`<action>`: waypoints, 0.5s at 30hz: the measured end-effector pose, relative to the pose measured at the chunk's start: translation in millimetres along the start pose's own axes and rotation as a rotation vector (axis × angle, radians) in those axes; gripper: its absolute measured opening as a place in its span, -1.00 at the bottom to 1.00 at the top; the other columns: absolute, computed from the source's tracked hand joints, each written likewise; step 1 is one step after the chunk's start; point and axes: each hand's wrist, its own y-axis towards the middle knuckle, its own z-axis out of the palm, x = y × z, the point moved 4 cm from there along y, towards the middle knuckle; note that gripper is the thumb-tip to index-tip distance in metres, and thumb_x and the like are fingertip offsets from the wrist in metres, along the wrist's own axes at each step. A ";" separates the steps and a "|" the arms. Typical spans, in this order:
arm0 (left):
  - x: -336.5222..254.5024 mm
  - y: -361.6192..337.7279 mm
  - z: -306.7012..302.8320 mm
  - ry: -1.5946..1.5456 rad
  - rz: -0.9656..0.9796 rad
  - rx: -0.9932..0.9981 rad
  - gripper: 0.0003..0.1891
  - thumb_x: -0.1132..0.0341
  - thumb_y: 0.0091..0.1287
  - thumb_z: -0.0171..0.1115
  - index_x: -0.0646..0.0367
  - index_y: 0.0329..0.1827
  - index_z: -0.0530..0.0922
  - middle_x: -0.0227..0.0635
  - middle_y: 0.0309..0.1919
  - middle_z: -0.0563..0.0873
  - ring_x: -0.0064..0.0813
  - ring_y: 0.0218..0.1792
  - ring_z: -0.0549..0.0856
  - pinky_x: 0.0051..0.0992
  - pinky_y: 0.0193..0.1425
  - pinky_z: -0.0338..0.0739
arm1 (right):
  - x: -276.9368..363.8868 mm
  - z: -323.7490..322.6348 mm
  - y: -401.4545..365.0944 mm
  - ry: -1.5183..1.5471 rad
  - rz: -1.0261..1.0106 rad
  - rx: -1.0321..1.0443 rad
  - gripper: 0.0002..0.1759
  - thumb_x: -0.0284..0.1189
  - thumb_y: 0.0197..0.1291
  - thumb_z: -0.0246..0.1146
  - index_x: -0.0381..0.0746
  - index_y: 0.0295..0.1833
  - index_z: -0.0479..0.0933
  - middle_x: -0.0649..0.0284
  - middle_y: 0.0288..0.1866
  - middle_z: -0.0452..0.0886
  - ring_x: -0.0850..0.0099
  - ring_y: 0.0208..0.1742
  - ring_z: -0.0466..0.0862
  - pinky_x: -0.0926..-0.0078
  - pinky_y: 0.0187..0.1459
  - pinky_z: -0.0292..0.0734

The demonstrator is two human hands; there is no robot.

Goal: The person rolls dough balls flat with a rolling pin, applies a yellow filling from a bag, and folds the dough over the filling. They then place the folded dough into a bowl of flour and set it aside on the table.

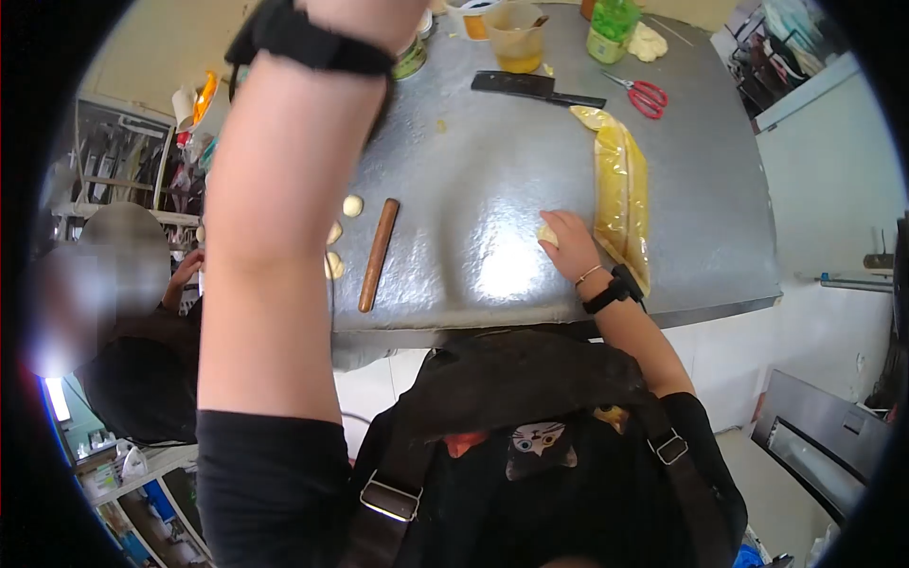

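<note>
The right hand (570, 248) grasps a small, pale-yellow dough lump (547, 235) on a glossy grey metal tabletop (454, 170) (the left hand, out of frame, cannot be judged); uneven pressure could squash the lump lopsided.

A bright glare (511, 273) lies on the grey worktop (705, 208) toward its near edge. A yellowish wall (701, 11) stands beyond the far edge, a white panel (828, 161) past the right, open shelves (142, 480) off the near left corner.
</note>
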 end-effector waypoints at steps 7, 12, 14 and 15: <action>137.7 -268.8 132.5 0.445 -0.660 0.562 -0.78 0.33 0.01 0.42 0.10 -0.26 0.65 -0.10 -0.26 0.62 -0.07 -0.15 0.63 -0.25 0.00 0.56 | 49.4 -29.1 -1.2 0.150 -0.081 0.080 -0.58 -0.35 0.18 0.30 -0.30 0.13 0.55 0.00 0.19 0.54 0.04 0.20 0.50 0.19 0.25 0.41; 146.4 -352.9 156.5 0.818 -0.703 0.311 -0.22 0.17 -0.04 0.57 -0.06 0.36 0.49 -0.02 0.41 0.24 0.05 0.44 0.19 -0.02 0.46 0.20 | 52.9 13.7 6.7 -0.332 -0.169 0.177 -0.19 -0.10 0.06 0.39 -0.22 0.39 0.36 -0.01 0.54 0.16 0.05 0.45 0.26 0.05 0.39 0.21; 150.1 -356.1 142.1 0.734 -0.771 -0.120 -0.23 0.13 -0.04 0.58 -0.01 0.33 0.50 -0.02 0.37 0.28 0.05 0.41 0.25 -0.05 0.44 0.22 | 67.5 -6.2 18.2 -0.323 -0.209 0.059 -0.08 -0.17 -0.06 0.47 -0.19 0.43 0.29 -0.09 0.49 0.19 0.00 0.42 0.29 0.06 0.40 0.21; 150.2 -360.6 135.9 0.684 -0.800 -0.335 -0.23 0.11 -0.05 0.59 0.01 0.31 0.51 -0.02 0.35 0.30 0.05 0.39 0.27 -0.06 0.43 0.24 | 58.1 -3.1 14.6 -0.215 -0.132 0.099 -0.12 -0.23 -0.06 0.45 -0.19 0.41 0.31 -0.09 0.46 0.22 -0.02 0.40 0.30 0.07 0.39 0.23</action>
